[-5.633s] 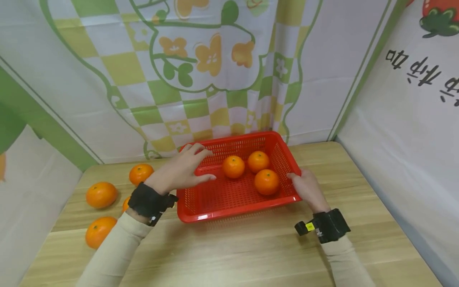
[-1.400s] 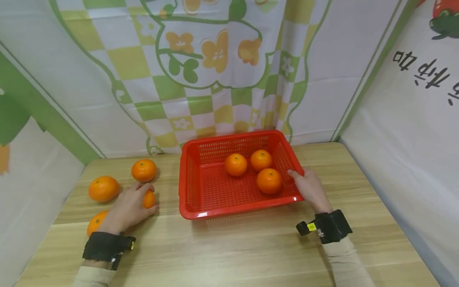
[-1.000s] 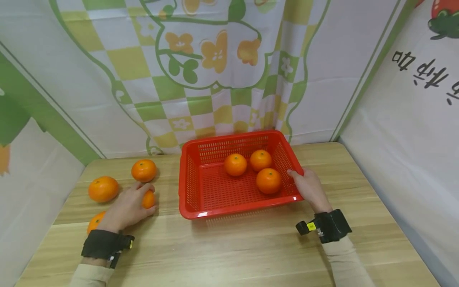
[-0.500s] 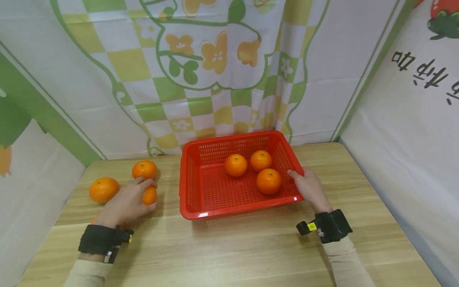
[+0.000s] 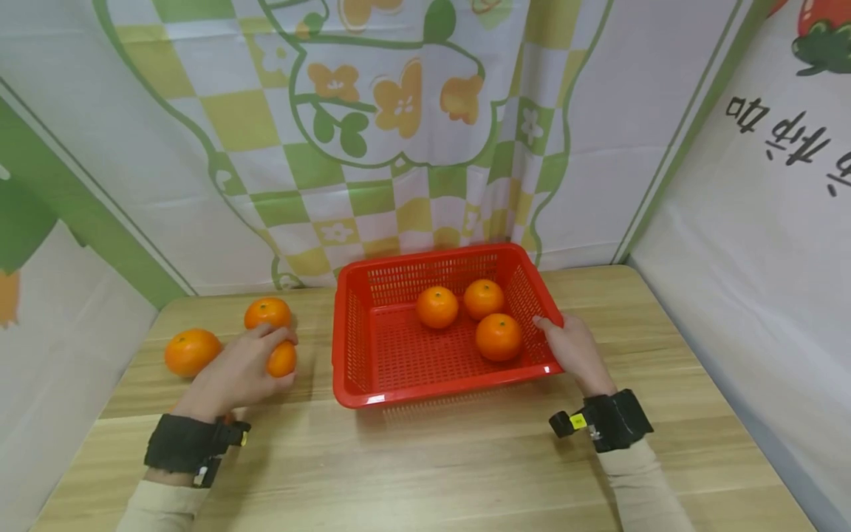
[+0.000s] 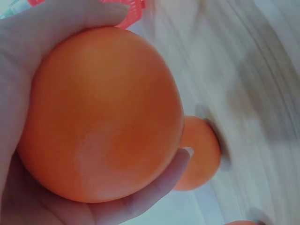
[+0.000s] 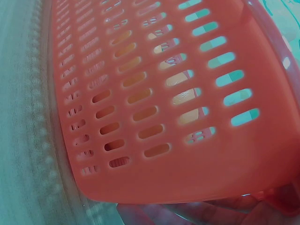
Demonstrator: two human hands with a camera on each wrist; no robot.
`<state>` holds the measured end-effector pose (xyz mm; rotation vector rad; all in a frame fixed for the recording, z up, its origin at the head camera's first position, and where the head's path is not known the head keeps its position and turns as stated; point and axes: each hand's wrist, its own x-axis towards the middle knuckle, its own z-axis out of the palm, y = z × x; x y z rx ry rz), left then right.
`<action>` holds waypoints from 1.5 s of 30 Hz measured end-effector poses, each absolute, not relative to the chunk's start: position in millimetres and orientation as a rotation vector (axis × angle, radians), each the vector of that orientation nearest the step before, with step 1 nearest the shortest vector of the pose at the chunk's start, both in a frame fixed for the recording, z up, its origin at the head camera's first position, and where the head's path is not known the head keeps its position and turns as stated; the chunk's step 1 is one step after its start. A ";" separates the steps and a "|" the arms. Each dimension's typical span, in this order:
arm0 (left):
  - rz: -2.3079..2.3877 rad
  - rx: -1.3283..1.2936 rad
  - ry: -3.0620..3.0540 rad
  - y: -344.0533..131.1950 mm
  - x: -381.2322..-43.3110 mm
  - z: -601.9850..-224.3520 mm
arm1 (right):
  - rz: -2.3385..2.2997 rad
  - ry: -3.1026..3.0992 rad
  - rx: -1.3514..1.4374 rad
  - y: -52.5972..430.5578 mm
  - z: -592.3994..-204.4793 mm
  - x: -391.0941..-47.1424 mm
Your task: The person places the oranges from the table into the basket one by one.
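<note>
On the left of the table my left hand (image 5: 242, 373) grips a mandarin orange (image 6: 101, 115), fingers wrapped round its side and thumb along the other. In the left wrist view the fruit fills the palm. Just behind it in the head view sits another mandarin (image 5: 267, 313), with one more (image 5: 192, 352) to the left; a further one is mostly hidden under the left wrist. The red plastic basket (image 5: 352, 395) stands mid-table and holds three mandarins (image 5: 499, 337). My right hand (image 5: 573, 351) holds the basket's right rim, thumb inside and fingers beneath the outer edge.
A wooden table (image 5: 425, 473) carries everything. Behind the basket hangs a checked, flowered curtain (image 5: 399, 177). White cloth walls border the table on the left and right.
My left hand was spread over the basket's left side, then went left to the mandarin. Over the last half second it has shifted slightly up and right with the fruit. The right hand stays put.
</note>
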<state>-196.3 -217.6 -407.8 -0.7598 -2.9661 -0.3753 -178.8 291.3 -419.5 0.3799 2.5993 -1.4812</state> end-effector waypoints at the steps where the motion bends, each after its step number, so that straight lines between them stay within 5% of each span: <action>1: -0.374 -0.760 -2.968 -217.1 -196.5 -406.8 | -1.483 2.599 0.380 291.4 -419.3 -178.9; 45: -0.379 -0.864 -2.894 -181.3 -199.8 -368.8 | -1.476 2.603 0.375 291.8 -419.4 -178.3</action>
